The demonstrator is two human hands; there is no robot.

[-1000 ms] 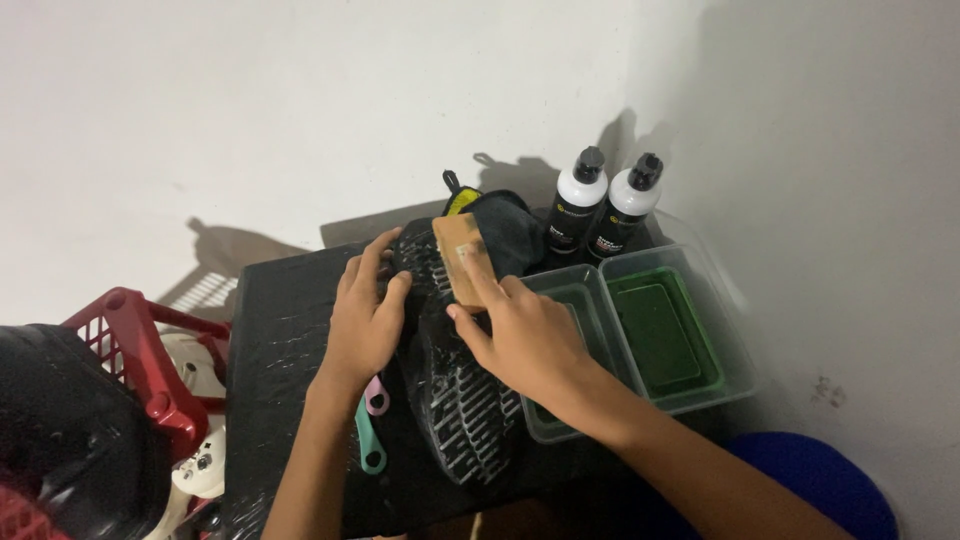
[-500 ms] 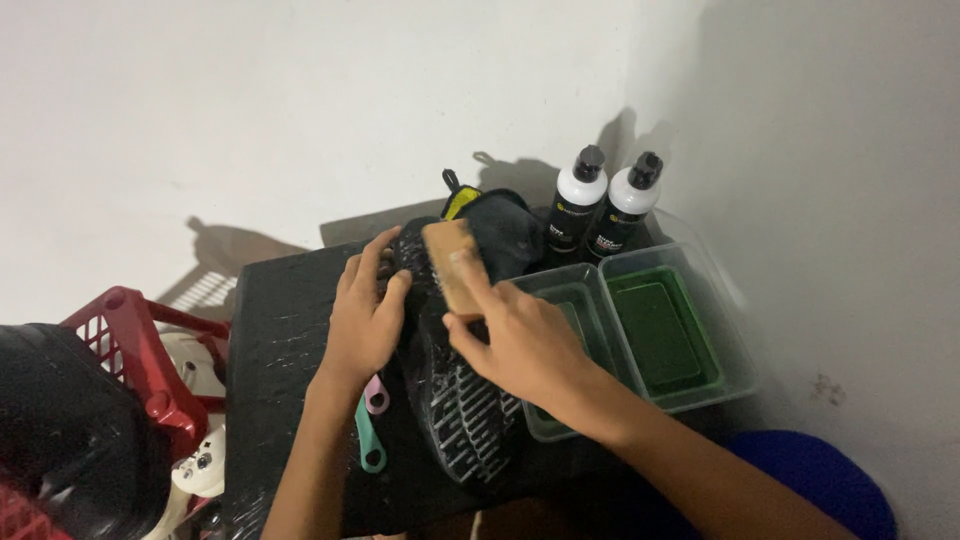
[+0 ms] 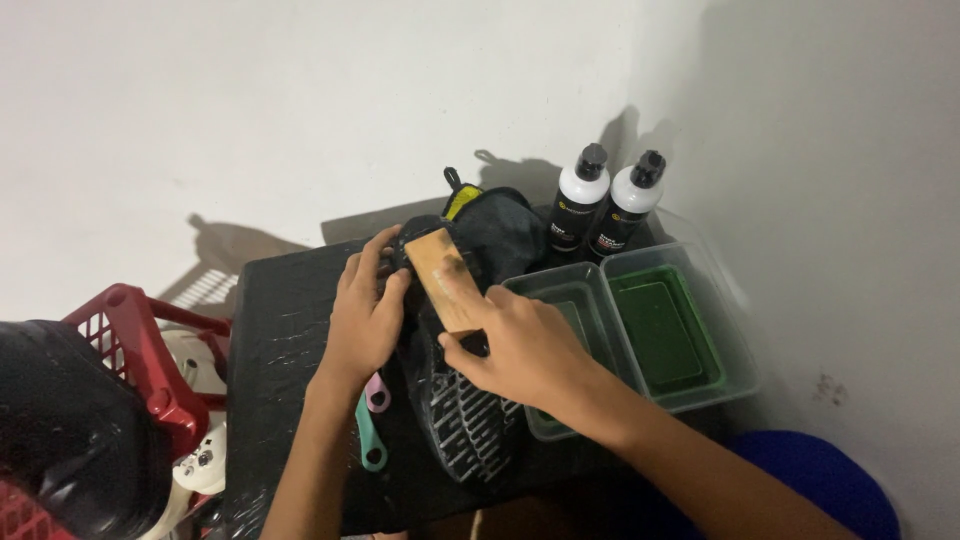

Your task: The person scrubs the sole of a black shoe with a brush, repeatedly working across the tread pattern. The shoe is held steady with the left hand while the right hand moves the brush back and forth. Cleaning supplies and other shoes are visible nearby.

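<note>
Head view: left hand (image 3: 365, 315) grips the upturned black shoe (image 3: 455, 400) on the black table (image 3: 275, 340), right hand (image 3: 520, 345) clenches a wooden brush (image 3: 440, 275) against the sole, scrubbing apparently underway, heel tread unreached.

Single head camera, looking steeply down, close over black table (image 3: 280, 330) at wall corner.

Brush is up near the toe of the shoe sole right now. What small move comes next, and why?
Probably draw the wooden brush back along the black shoe toward the heel. The right hand holds it at the toe end, the left hand steadies the shoe's side, and the treaded sole nearer the person lies uncovered.
</note>
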